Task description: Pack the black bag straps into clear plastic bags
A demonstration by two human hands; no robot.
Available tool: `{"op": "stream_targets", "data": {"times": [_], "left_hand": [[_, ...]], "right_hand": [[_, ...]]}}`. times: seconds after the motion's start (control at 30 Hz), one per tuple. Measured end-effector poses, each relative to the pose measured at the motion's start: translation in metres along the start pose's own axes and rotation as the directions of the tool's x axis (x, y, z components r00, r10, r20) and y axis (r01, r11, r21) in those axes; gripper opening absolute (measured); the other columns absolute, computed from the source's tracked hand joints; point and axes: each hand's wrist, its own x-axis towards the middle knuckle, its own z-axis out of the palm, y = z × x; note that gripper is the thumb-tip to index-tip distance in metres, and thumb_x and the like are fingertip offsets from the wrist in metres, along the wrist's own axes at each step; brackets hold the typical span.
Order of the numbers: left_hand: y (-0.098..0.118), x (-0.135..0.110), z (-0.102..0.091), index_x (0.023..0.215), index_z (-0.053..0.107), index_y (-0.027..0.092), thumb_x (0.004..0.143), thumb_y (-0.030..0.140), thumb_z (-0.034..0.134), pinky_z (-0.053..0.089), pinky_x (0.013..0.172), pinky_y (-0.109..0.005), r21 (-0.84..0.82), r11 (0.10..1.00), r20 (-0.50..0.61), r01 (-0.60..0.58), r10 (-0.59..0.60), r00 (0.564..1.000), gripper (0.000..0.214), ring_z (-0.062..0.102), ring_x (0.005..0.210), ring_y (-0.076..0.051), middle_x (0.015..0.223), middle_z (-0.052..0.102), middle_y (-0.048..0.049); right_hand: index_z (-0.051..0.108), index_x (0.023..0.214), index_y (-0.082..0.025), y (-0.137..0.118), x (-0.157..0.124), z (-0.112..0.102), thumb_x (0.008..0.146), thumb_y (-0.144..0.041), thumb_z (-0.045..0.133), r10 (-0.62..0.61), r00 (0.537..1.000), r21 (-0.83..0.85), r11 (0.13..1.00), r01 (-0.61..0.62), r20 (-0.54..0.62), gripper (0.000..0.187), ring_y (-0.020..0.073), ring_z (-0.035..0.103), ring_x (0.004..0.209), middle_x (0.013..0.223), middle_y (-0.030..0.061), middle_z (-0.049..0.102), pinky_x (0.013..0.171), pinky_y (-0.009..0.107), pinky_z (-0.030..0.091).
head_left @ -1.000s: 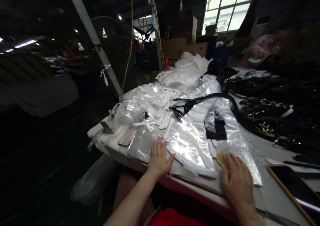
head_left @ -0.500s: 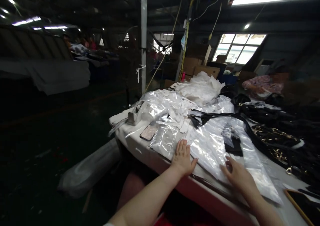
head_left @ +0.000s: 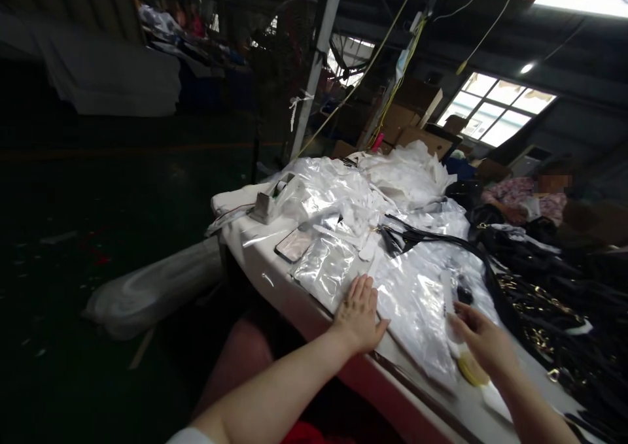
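My left hand (head_left: 357, 314) lies flat near the table's front edge, fingers stretched out, beside the clear plastic bags (head_left: 412, 307). To the right, my right hand (head_left: 483, 341) is closed, thumb and fingers pinching a narrow white strip (head_left: 447, 300) that stands up over the bags. A yellow ring-shaped thing (head_left: 471, 369), perhaps a roll of tape, shows partly under my right wrist. Behind the strip a small dark item (head_left: 464, 292) lies on the plastic, partly hidden. A clear flat packet (head_left: 324, 271) sits just beyond my left fingers.
A phone (head_left: 293, 244) lies on the table's left part, near a metal block (head_left: 263, 207). Black straps (head_left: 432, 236) run across the plastic toward a dark heap with gold-coloured hardware (head_left: 534, 300). Crumpled white wrapping (head_left: 402, 169) is piled behind. A person (head_left: 520, 195) sits at the far right.
My right hand has come up slightly, and a white strip now shows in its pinch. The yellow ring has come into view. My left hand stays put; the camera has tilted.
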Motion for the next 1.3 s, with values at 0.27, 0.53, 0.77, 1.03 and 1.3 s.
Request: {"op": "stream_targets", "data": {"times": [0.27, 0.53, 0.77, 1.03, 1.3], "left_hand": [[0.001, -0.065, -0.030, 0.135, 0.048, 0.012, 0.088, 0.045, 0.053, 0.031, 0.116, -0.048, 0.028, 0.981, -0.159, -0.190, 0.192, 0.968, 0.057, 0.023, 0.146, -0.029, 0.153, 0.036, -0.0157], [-0.040, -0.166, -0.034, 0.137, 0.047, 0.017, 0.084, 0.037, 0.056, 0.044, 0.106, -0.046, 0.150, 0.979, -0.256, -0.140, 0.175, 0.951, 0.057, 0.040, 0.138, -0.031, 0.147, 0.045, -0.0139], [-0.035, -0.180, -0.054, 0.134, 0.047, 0.019, 0.087, 0.027, 0.055, 0.047, 0.104, -0.049, 0.102, 0.993, -0.139, 0.061, -0.046, 0.989, 0.049, 0.044, 0.135, -0.031, 0.145, 0.047, -0.0142], [-0.046, -0.188, -0.045, 0.129, 0.049, 0.020, 0.089, 0.028, 0.054, 0.049, 0.102, -0.049, 0.056, 0.995, -0.160, 0.088, -0.078, 0.984, 0.041, 0.047, 0.132, -0.029, 0.141, 0.050, -0.0135], [-0.035, -0.191, -0.041, 0.120, 0.056, 0.021, 0.087, 0.028, 0.058, 0.053, 0.098, -0.049, 0.097, 0.995, -0.104, -0.010, 0.020, 0.994, 0.034, 0.051, 0.129, -0.030, 0.137, 0.053, -0.0143]], "right_hand": [[0.067, 0.110, -0.014, -0.071, 0.050, 0.088, 0.082, -0.045, 0.055, -0.134, 0.971, 0.203, 0.975, 0.093, 0.196, 0.044, 0.0189, 0.068, 0.062, 0.075, 0.0050, 0.073, 0.060, 0.030, 0.053], [0.073, 0.096, -0.020, -0.057, 0.029, 0.069, 0.081, -0.042, 0.055, -0.175, 0.984, -0.009, 0.984, 0.175, 0.043, 0.032, 0.0223, 0.066, 0.072, 0.089, 0.0072, 0.072, 0.070, 0.037, 0.049], [0.071, 0.103, -0.019, -0.020, -0.004, 0.016, 0.083, -0.047, 0.053, -0.046, 0.984, -0.128, 0.991, 0.025, -0.169, 0.038, 0.0232, 0.067, 0.075, 0.092, 0.0091, 0.072, 0.069, 0.035, 0.050], [0.062, 0.121, -0.014, 0.016, -0.092, 0.049, 0.093, -0.043, 0.041, -0.283, 0.957, -0.370, 0.897, 0.241, -0.062, 0.046, 0.0333, 0.059, 0.113, 0.121, 0.0162, 0.065, 0.097, 0.049, 0.045], [0.065, 0.118, -0.020, -0.011, -0.077, 0.057, 0.094, -0.042, 0.045, -0.165, 0.983, -0.122, 0.980, 0.155, -0.077, 0.038, 0.0213, 0.066, 0.082, 0.105, 0.0090, 0.069, 0.075, 0.034, 0.050]]}}
